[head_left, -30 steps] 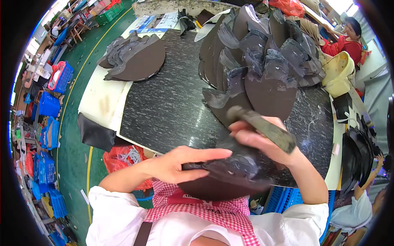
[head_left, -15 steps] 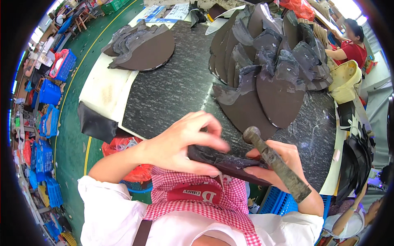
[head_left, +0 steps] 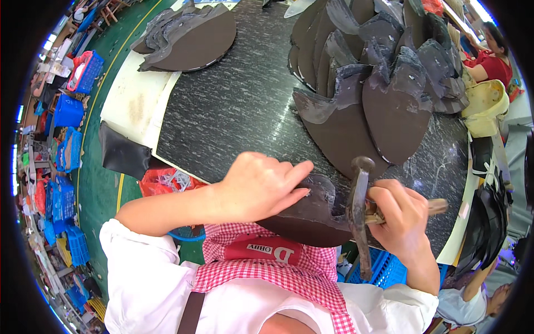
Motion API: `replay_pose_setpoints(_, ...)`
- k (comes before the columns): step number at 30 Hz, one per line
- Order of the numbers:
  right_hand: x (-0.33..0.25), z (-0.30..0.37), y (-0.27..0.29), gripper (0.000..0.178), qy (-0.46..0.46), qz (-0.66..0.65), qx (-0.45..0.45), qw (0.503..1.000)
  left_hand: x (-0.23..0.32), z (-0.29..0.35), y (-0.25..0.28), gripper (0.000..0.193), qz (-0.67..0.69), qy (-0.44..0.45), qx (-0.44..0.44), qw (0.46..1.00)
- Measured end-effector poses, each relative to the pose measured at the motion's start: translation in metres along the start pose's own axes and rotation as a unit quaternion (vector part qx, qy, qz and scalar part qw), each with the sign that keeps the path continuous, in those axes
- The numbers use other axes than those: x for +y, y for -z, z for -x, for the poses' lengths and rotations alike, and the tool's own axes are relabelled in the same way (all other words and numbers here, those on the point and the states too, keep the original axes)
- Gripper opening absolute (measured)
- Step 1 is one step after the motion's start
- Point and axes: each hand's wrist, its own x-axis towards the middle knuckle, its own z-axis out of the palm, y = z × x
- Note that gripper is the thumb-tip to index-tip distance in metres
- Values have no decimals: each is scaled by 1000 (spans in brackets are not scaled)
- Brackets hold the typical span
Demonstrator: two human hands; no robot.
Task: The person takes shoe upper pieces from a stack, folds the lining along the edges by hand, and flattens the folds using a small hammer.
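A dark brown cut piece of sheet material (head_left: 314,214), round-edged with a grey, notched border, lies at the near table edge. My left hand (head_left: 264,186) rests on its left part, index finger stretched out and the other fingers partly bent. My right hand (head_left: 400,214) is wrapped round the wooden handle of a hammer (head_left: 359,209). The hammer's long metal head stands over the right end of the piece; whether they touch I cannot tell. Beyond my hands lies a large overlapping heap of similar pieces (head_left: 397,114). A smaller stack of them (head_left: 203,44) is at the far left.
The dark speckled table (head_left: 233,106) has a pale board (head_left: 130,106) along its left side. A cream bucket (head_left: 486,106) and black pieces (head_left: 478,222) are at the right. Blue crates (head_left: 69,114) line the green floor; two people are at the right.
The piece now lies flatter, with my left hand on top of it. My right hand has let go of the piece and gripped the hammer's handle. The view has shifted slightly.
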Motion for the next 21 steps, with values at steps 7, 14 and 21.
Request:
replay_pose_setpoints(7,-19,-6,-12,51,38,-153,-57,986,-11,-1,0,31,62,-20,21,998)
replay_pose_setpoints(14,-2,-6,-8,50,-22,-192,-111,975,-15,-3,15,31,66,-10,-66,996)
replay_pose_setpoints(21,-16,5,-6,48,-17,-178,-85,980,-10,-30,16,38,129,-61,-79,987)
